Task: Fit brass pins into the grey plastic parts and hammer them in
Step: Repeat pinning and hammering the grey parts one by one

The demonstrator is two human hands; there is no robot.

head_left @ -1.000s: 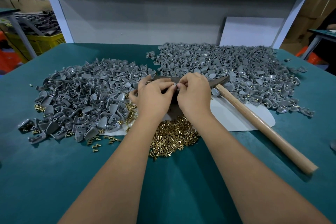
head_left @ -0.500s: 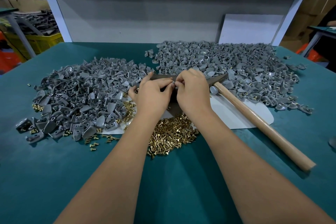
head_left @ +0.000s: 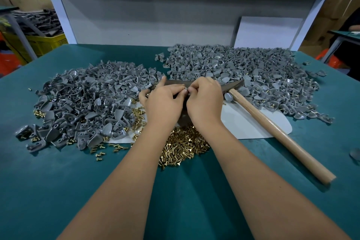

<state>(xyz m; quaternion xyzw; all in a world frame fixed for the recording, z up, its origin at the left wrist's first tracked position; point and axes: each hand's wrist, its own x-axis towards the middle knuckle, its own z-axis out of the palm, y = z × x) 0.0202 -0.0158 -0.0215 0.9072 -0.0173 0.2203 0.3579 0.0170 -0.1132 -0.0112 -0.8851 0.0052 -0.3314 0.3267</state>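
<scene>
My left hand (head_left: 162, 101) and my right hand (head_left: 204, 99) meet fingertip to fingertip over a dark metal block (head_left: 175, 83) at the table's middle. Between the fingertips sits a small grey plastic part (head_left: 186, 90), pinched from both sides; whether a pin is in it is hidden. A heap of brass pins (head_left: 183, 144) lies just below my wrists. One pile of grey plastic parts (head_left: 87, 101) spreads to the left, a larger pile (head_left: 243, 68) to the right, some with brass showing. A wooden-handled hammer (head_left: 272, 130) lies at the right, its head (head_left: 228, 97) beside my right hand.
A white sheet (head_left: 253, 124) lies under the hammer on the teal table (head_left: 58, 181). A grey back panel (head_left: 146, 19) and white frame posts close the far side. A yellow crate (head_left: 44, 43) stands off the table at the left.
</scene>
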